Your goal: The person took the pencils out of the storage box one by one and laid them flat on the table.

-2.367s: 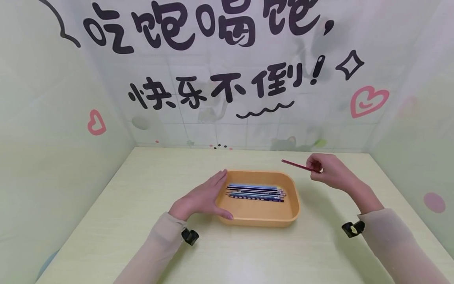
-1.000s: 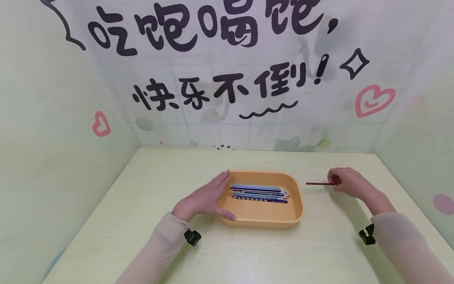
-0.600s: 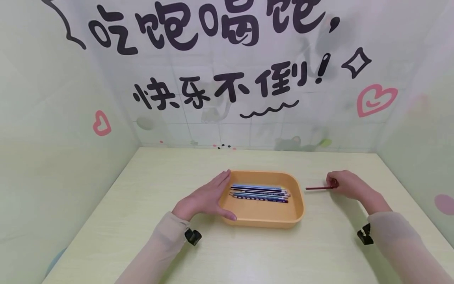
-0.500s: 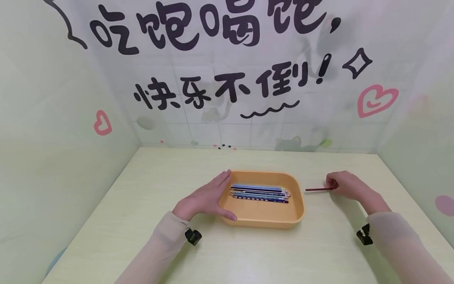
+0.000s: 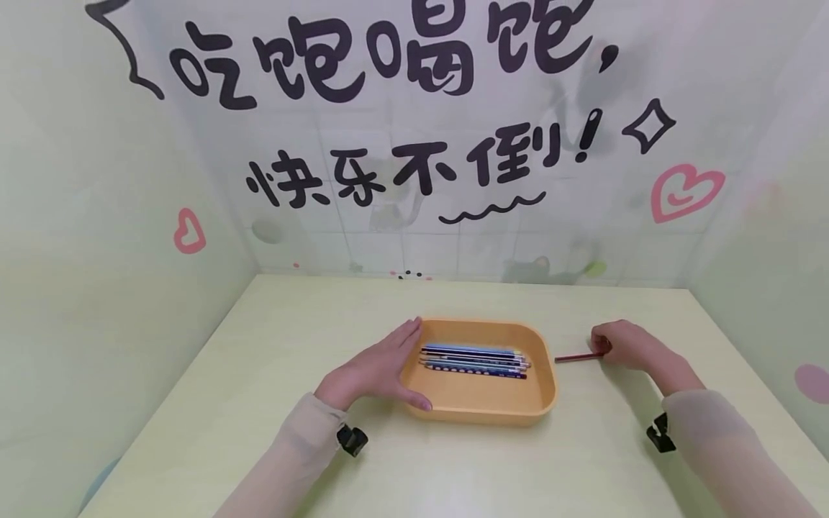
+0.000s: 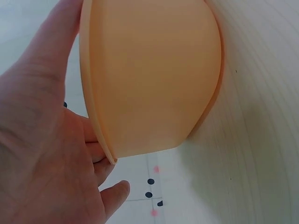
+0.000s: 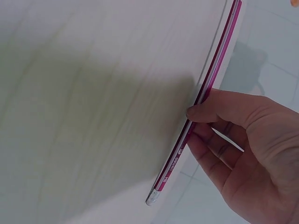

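Tipping is the risk we would name at the left: the left hand is spread, thumb over the near rim and fingers at the far corner of the orange tray, so uneven pressure there could tilt or shift it. Inside, the blue pencils lie side by side, and we think a jolt might roll them out of line. Further right, the right hand pinches the red pencil between thumb and fingers; held along one short stretch, it could swivel, and a slight leftward move could knock its end against the tray's right rim, just beside it.

For looks, we see a plain tray with rounded corners, then slim pencils in light and dark blue, one marked with pale spots. The red pencil, right of the tray, is straight and slender, with silvery striping and a metallic end. Whether it touches the pale table we cannot tell.
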Action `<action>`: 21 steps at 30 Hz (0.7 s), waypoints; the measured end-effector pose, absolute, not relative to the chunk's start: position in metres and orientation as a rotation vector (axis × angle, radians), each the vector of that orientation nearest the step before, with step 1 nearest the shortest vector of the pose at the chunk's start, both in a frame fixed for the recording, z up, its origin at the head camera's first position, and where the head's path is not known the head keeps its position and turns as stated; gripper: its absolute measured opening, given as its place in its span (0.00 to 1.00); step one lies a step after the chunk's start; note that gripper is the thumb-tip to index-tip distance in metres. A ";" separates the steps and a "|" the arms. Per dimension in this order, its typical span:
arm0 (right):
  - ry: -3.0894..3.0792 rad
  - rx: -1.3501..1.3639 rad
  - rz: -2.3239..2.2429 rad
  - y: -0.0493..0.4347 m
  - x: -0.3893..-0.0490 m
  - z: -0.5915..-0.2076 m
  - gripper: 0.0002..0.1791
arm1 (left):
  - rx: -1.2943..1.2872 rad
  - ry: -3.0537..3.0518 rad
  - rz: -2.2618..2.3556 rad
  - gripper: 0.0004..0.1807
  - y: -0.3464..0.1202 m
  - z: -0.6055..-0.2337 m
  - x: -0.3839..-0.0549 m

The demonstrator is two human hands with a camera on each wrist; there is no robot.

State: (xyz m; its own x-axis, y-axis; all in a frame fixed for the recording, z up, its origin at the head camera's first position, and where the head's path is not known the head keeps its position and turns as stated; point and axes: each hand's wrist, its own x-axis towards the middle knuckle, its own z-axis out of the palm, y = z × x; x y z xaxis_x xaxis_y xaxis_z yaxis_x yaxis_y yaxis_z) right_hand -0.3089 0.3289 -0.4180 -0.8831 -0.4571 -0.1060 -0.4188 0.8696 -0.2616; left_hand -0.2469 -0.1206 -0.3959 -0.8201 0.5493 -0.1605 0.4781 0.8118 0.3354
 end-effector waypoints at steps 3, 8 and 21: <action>2.874 -0.672 -0.346 0.328 -0.308 -0.419 0.14 | 0.804 2.759 0.387 0.73 -0.121 -0.397 -0.246; 2.845 -0.626 -0.350 0.329 -0.307 -0.420 0.15 | 0.800 2.749 0.419 0.73 -0.121 -0.399 -0.245; 2.803 -0.610 -0.373 0.327 -0.306 -0.414 0.13 | 0.801 2.748 0.429 0.73 -0.121 -0.395 -0.244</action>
